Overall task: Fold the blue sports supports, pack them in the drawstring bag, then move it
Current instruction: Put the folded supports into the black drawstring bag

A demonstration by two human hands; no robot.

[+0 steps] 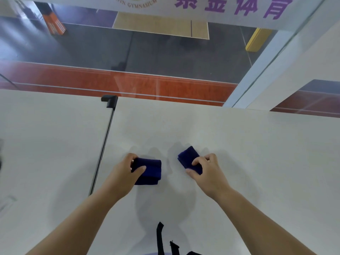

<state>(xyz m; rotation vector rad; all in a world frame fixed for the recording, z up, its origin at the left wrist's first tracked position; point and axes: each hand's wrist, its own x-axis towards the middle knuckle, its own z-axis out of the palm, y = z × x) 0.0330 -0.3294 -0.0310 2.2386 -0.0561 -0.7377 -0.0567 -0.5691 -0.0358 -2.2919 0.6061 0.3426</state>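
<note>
Two dark blue sports supports lie folded on the white table (239, 144). My left hand (125, 173) grips the left support (151, 170), thumb on top and fingers curled over its far left edge. My right hand (206, 170) pinches the right support (187, 157), which sits tilted, its far corner pointing away from me. The two supports are a hand's width apart. Black straps (160, 238) show at the bottom edge of the view; the drawstring bag itself I cannot make out.
A dark seam (103, 150) with a black bracket (110, 101) at its far end splits the table into two panels. Beyond the far edge is a glass pane, with a gym floor below.
</note>
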